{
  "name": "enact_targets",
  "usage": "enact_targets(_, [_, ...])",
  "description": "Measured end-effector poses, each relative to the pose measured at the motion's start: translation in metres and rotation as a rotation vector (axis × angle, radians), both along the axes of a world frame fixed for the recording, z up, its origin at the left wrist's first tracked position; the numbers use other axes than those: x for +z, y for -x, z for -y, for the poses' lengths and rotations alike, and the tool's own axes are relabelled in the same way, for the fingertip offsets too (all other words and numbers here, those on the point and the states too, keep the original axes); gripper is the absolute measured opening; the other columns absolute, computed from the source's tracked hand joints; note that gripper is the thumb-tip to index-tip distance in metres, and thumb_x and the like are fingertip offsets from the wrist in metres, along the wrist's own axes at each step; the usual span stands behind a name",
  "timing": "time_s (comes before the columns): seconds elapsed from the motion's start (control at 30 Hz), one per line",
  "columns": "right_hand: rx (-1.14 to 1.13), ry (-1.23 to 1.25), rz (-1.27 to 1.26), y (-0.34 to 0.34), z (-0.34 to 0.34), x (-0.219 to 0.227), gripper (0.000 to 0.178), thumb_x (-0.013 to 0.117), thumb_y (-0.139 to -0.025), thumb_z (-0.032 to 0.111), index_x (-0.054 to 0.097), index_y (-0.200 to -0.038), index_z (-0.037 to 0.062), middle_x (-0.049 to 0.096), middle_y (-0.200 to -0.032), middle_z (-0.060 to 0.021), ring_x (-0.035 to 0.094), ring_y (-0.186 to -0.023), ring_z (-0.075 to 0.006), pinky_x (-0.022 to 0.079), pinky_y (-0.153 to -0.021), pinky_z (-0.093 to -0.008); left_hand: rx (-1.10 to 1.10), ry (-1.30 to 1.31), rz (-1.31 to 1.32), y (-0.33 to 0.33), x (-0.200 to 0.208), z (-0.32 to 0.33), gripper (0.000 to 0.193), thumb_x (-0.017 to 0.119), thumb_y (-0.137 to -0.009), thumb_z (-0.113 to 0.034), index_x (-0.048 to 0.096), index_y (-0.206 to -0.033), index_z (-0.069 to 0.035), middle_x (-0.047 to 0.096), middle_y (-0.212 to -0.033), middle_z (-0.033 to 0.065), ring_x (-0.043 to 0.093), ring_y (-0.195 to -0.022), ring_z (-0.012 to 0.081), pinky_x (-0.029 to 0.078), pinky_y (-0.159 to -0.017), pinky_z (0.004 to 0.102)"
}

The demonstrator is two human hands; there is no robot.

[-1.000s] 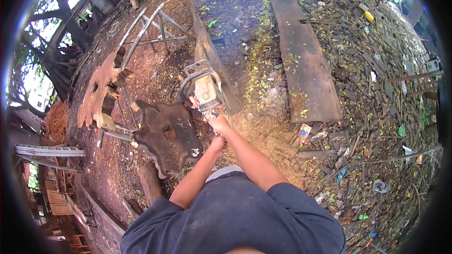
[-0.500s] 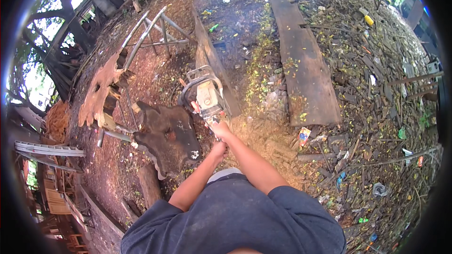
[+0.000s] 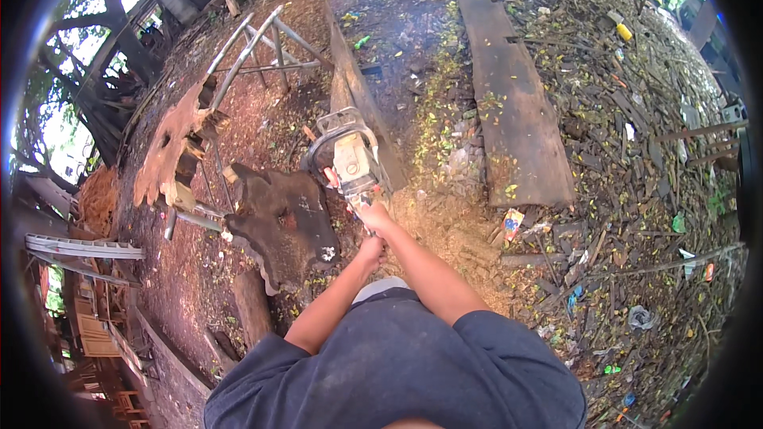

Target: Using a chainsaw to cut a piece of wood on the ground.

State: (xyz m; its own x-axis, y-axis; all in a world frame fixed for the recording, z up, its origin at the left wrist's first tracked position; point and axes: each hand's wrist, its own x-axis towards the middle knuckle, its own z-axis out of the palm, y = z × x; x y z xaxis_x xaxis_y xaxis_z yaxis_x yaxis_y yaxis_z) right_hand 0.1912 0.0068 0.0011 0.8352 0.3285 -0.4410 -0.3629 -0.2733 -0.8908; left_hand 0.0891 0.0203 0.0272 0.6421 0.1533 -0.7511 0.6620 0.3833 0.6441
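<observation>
A chainsaw (image 3: 352, 156) with a pale body and a dark loop handle is out in front of me, near the middle of the view. My right hand (image 3: 375, 218) is closed around its near end. Just below it, my left hand (image 3: 370, 251) is also closed, nearly touching the right. What its fingers hold is hidden. I cannot make out the saw's bar and chain. Pale sawdust (image 3: 445, 246) covers the ground to the right of my hands.
A long dark plank (image 3: 517, 111) lies to the right; a narrower board (image 3: 369, 123) stretches beyond the saw. On the left are a dark wood slab (image 3: 286, 226), a jagged wood piece (image 3: 171, 147) and a pole trestle (image 3: 250, 48). Litter and wood scraps cover the right side.
The view has shifted very slightly. Both hands and the chainsaw keep almost the same place and grip.
</observation>
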Motion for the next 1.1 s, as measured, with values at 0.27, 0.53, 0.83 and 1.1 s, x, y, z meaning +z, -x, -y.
enact_targets(0.27, [0.026,-0.020,-0.125,0.030,0.017,0.009,0.048,0.049,-0.091,0.032,0.063,-0.078,-0.0116,0.063,-0.068,-0.0254,0.065,-0.063,-0.0348,0.047,-0.059,-0.0450,0.025,0.020,-0.024,0.024,-0.005,0.012,0.016,0.046,-0.089,-0.014,0.045,-0.072,-0.016,0.037,-0.060,-0.0037,0.026,-0.046,0.0078,0.017,-0.041,0.0262])
enact_targets(0.53, [0.042,-0.019,-0.091,0.056,0.035,0.027,0.047,0.050,-0.091,0.030,0.062,-0.074,-0.0110,0.061,-0.062,-0.0223,0.063,-0.055,-0.0314,0.046,-0.055,-0.0436,0.009,0.031,-0.022,0.052,-0.015,0.018,0.014,0.046,-0.086,-0.010,0.045,-0.073,-0.015,0.037,-0.060,-0.0040,0.026,-0.046,0.0071,0.017,-0.041,0.0254])
enact_targets(0.83, [0.026,0.006,-0.118,0.066,0.041,0.017,0.050,0.048,-0.092,0.033,0.062,-0.073,-0.0107,0.062,-0.063,-0.0241,0.065,-0.059,-0.0345,0.048,-0.059,-0.0449,0.011,0.061,-0.002,0.063,-0.003,0.032,0.013,0.050,-0.087,-0.015,0.045,-0.075,-0.015,0.037,-0.061,-0.0039,0.026,-0.043,0.0066,0.019,-0.040,0.0253])
enact_targets(1.1, [0.028,0.016,-0.075,0.069,0.043,-0.007,0.049,0.047,-0.094,0.032,0.062,-0.075,-0.0099,0.061,-0.064,-0.0210,0.061,-0.056,-0.0302,0.046,-0.056,-0.0434,-0.023,0.110,-0.043,0.069,0.004,0.042,0.013,0.048,-0.088,-0.014,0.044,-0.075,-0.015,0.036,-0.063,-0.0036,0.024,-0.043,0.0068,0.017,-0.040,0.0257])
